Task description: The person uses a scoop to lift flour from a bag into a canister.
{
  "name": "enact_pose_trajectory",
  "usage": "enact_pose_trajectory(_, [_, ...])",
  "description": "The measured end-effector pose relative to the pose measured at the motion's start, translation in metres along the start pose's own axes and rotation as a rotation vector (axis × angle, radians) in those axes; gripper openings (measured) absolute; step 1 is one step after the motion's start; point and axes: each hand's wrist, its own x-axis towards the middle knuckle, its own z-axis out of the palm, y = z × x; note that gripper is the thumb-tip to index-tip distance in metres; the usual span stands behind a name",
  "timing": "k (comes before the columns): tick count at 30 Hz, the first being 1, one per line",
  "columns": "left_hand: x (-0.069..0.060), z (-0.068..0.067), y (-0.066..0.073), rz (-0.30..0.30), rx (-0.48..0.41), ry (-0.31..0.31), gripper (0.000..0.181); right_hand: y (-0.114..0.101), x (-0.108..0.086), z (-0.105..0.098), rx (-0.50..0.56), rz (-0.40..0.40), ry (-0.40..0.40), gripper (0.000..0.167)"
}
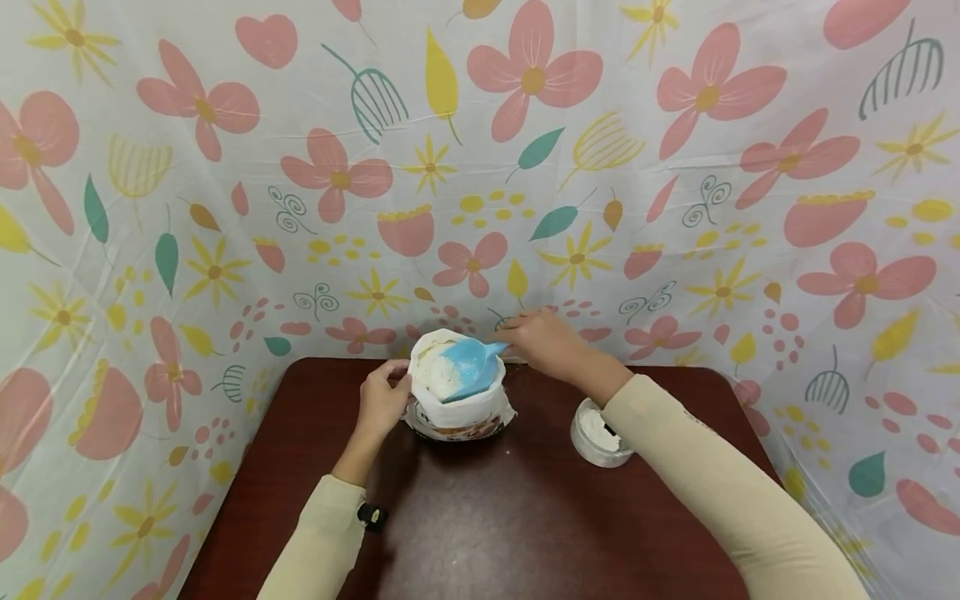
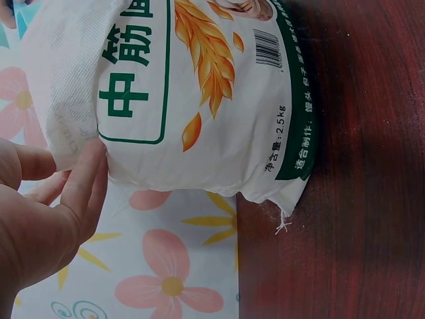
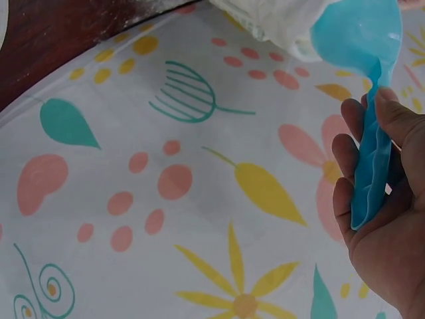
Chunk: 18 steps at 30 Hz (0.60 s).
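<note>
An upright flour bag (image 1: 468, 411) with its rim folded down stands at the back of the table, white flour (image 1: 437, 375) showing in its mouth. My left hand (image 1: 384, 400) pinches the folded rim on the left side, thumb and fingers on either side of it in the left wrist view (image 2: 63, 193). A blue scoop (image 1: 472, 363) is tilted in the bag's mouth. My right hand (image 1: 543, 342) grips its handle (image 3: 372, 159), fingers curled round it. Flour in the bag hides part of the scoop's bowl.
Right of the bag, a clear round container (image 1: 596, 442) of white powder sits partly behind my right sleeve. The dark red table (image 1: 495, 517) meets a flowered cloth (image 1: 480, 167) at its back and sides. A few white specks lie on the tabletop.
</note>
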Motion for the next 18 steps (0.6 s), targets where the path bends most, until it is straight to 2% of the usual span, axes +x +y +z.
enact_pose_trajectory(11, [0.001,0.0,0.002,0.007,0.009,0.006,0.025,0.012,-0.02,-0.01,0.071,0.045,0.055,0.027])
enact_pose_trajectory(18, [0.0,0.0,0.0,0.001,0.014,0.01,0.025,0.011,-0.04,-0.005,0.139,0.165,0.057,0.03])
